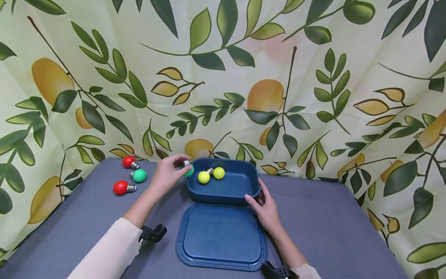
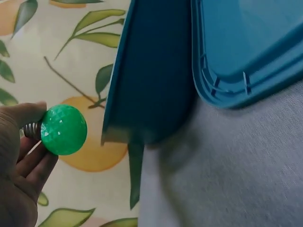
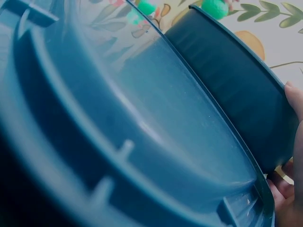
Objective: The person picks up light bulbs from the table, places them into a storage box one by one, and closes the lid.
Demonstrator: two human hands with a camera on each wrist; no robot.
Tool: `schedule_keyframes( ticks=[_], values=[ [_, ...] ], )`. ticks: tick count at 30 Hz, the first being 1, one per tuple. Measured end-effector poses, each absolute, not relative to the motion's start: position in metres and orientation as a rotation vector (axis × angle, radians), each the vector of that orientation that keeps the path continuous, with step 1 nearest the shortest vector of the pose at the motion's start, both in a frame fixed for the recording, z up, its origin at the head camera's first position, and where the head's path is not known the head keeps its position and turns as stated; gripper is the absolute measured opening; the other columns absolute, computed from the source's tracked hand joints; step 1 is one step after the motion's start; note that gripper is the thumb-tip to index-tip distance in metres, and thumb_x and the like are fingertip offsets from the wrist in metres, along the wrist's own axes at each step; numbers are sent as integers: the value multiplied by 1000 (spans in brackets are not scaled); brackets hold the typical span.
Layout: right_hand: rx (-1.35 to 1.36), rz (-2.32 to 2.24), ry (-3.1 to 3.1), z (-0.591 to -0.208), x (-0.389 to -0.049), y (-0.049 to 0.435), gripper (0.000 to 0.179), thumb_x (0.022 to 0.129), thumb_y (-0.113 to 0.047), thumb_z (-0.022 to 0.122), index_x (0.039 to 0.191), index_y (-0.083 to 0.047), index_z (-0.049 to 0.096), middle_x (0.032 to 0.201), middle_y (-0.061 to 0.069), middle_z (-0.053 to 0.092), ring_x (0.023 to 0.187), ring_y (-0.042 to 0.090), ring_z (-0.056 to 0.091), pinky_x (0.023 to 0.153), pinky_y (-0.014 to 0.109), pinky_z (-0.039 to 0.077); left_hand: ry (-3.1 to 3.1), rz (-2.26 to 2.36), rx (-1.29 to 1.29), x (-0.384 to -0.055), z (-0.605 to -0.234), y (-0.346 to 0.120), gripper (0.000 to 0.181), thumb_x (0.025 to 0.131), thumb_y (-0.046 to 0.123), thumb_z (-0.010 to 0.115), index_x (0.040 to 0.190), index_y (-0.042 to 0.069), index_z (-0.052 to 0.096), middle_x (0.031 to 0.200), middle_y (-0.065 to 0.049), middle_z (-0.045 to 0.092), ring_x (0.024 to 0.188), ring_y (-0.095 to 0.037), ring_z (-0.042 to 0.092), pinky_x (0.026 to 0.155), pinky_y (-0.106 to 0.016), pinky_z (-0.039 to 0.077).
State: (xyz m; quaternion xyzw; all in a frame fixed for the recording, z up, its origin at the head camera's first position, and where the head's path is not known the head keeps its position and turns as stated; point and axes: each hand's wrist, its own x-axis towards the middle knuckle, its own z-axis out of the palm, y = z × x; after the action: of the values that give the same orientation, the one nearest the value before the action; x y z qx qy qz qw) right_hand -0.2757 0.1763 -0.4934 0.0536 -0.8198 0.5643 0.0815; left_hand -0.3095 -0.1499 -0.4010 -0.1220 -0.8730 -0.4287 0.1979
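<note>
My left hand (image 1: 168,173) pinches a small green light bulb (image 2: 64,129) by its metal screw base, the round end hanging down at the left rim of a blue plastic box (image 1: 228,192). Inside the box lie two yellow bulbs (image 1: 204,177), toward its left end; one shows its metal base. With thumb and fingers, my right hand (image 1: 266,207) grips the box's right end at the front corner. The right wrist view shows that hand (image 3: 293,101) at the box wall, with the green bulb (image 3: 215,7) beyond the far end.
A blue lid (image 1: 223,236) lies flat on the grey cloth-covered table (image 1: 324,228), just in front of the box. Two red bulbs (image 1: 120,188) and another green bulb (image 1: 140,175) rest at the table's left. A leaf-patterned curtain (image 1: 223,85) hangs behind.
</note>
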Motion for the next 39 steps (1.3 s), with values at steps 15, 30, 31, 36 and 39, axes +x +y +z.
schedule_keyframes(
  ticks=[15,30,31,36,39],
  values=[
    [154,1672,-2442,-494,-276,177,79,95,-31,71,160,-19,28,158,20,43,141,36,51,111,53,44,-2553,-1296,-317,-348,-403,-129,30,92,12,74,119,0,69,110,-16,71,101,-30,68,92,-45,57],
    [164,1699,-2435,-489,-277,174,80,95,-29,71,161,-17,27,160,22,39,141,38,49,110,53,46,-2657,-963,-310,-364,-408,-126,29,92,23,75,117,10,72,111,-10,76,100,-27,69,84,-44,54],
    [165,1710,-2432,-488,-276,173,80,95,-29,71,161,-17,27,160,22,39,141,38,49,110,53,46,-2672,-944,-303,-364,-409,-126,29,92,23,75,117,11,72,111,-9,76,100,-27,69,84,-44,54],
    [164,1731,-2421,-493,-277,176,81,95,-28,72,161,-18,27,160,21,39,141,38,49,110,52,46,-2702,-927,-317,-366,-414,-123,28,91,22,76,116,10,73,110,-9,76,99,-27,69,85,-44,55],
    [168,1723,-2423,-493,-276,177,81,95,-27,72,161,-17,26,160,21,39,141,38,49,109,52,46,-2702,-914,-326,-367,-418,-122,26,91,21,76,115,10,73,110,-9,76,99,-27,69,84,-44,55]
  ],
)
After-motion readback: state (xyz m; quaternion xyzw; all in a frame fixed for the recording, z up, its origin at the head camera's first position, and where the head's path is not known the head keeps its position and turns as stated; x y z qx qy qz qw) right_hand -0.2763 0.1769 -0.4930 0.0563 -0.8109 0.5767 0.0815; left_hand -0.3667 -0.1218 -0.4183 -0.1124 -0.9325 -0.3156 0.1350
